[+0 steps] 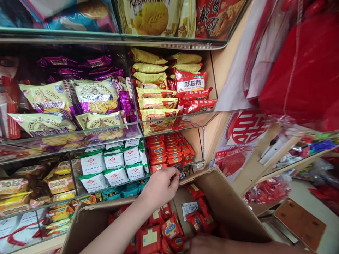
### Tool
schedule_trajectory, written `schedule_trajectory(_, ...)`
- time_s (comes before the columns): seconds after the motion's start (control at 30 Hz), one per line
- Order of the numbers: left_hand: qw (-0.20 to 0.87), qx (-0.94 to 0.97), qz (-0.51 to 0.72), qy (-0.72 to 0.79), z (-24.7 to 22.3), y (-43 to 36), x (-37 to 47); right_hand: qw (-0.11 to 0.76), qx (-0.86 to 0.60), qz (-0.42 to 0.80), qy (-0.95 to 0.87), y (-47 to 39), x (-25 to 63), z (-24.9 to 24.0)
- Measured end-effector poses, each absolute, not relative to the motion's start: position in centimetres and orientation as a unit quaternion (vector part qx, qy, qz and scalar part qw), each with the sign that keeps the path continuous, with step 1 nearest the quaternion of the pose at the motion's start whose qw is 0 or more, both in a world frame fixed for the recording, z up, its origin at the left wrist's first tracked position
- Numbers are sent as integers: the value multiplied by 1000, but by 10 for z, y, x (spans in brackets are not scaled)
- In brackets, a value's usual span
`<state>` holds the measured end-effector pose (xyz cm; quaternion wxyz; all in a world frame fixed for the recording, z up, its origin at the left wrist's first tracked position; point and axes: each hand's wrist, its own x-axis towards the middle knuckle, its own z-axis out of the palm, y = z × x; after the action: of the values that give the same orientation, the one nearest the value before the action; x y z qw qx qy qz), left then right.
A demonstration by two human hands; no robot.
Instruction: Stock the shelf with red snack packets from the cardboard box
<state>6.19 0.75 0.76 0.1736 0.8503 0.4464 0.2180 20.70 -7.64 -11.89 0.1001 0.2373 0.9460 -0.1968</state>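
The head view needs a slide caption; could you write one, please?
Left hand by shelved red packets, right hand in an open cardboard box.

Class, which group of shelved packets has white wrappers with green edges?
The white-and-green packets, stacked immediately left of the small red packets that sit just above the left hand. Green edging on white sets them apart.

We have open room at the far right of the box (225, 197), but our left forearm (124, 222) crosses its mouth and our right hand (202, 244) blocks the near side. Above the red packs (169, 151), the glass shelf (192, 121) limits us; space opens beside the wood wall (198, 139).
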Motion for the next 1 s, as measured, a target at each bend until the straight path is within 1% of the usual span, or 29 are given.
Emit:
schedule_trajectory(0.1,187,847,221,446,9,7,63,165,258,-182,935,-73,205,-99)
schedule_trajectory(0.17,204,842,230,444,11,7,63,167,288,-210,919,-69,208,-78)
schedule_trajectory(0.2,219,837,238,441,12,7,63,146,310,-230,911,-66,211,-65)
schedule_trajectory(0.27,279,818,259,430,15,9,60,68,354,-263,895,-59,220,-35)
schedule_trajectory(0.37,431,750,306,398,16,11,54,-99,401,-315,854,-44,233,7)
schedule_trajectory(0.43,496,709,336,373,16,12,50,-199,423,-345,814,-33,236,24)
schedule_trajectory(0.47,497,706,347,367,15,12,49,-237,430,-351,798,-27,235,29)
schedule_trajectory(0.57,449,728,347,385,15,11,50,-324,437,-343,766,-12,228,30)
schedule_trajectory(0.7,431,709,346,437,11,10,55,-434,444,-358,697,1,217,14)
schedule_trajectory(0.77,433,690,365,451,9,11,57,-472,461,-355,662,3,216,6)
schedule_trajectory(0.87,437,663,394,464,9,13,58,-497,444,-395,632,1,219,-1)
schedule_trajectory(1.0,442,630,413,487,13,11,59,-478,405,-501,597,-6,221,-3)
